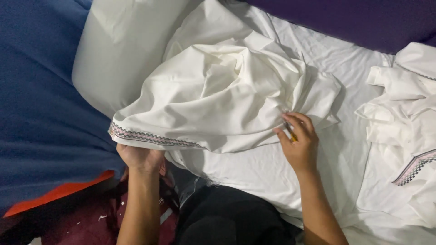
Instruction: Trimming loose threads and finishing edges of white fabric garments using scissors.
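A white pillowcase (218,95) with a patterned pink and dark trim (150,137) lies bunched over the end of a white pillow (118,45). My left hand (141,158) is under the trimmed edge, gripping the open end of the case from below. Pinching the cloth at the case's right side is my right hand (297,140), with a ring on one finger. Most of the left hand's fingers are hidden under the fabric.
White sheet (281,168) covers the bed. A second crumpled white pillowcase (404,118) with checkered trim lies at the right. Blue fabric (41,100) with an orange edge fills the left. A purple surface (354,18) runs along the top. Dark clothing sits at the bottom.
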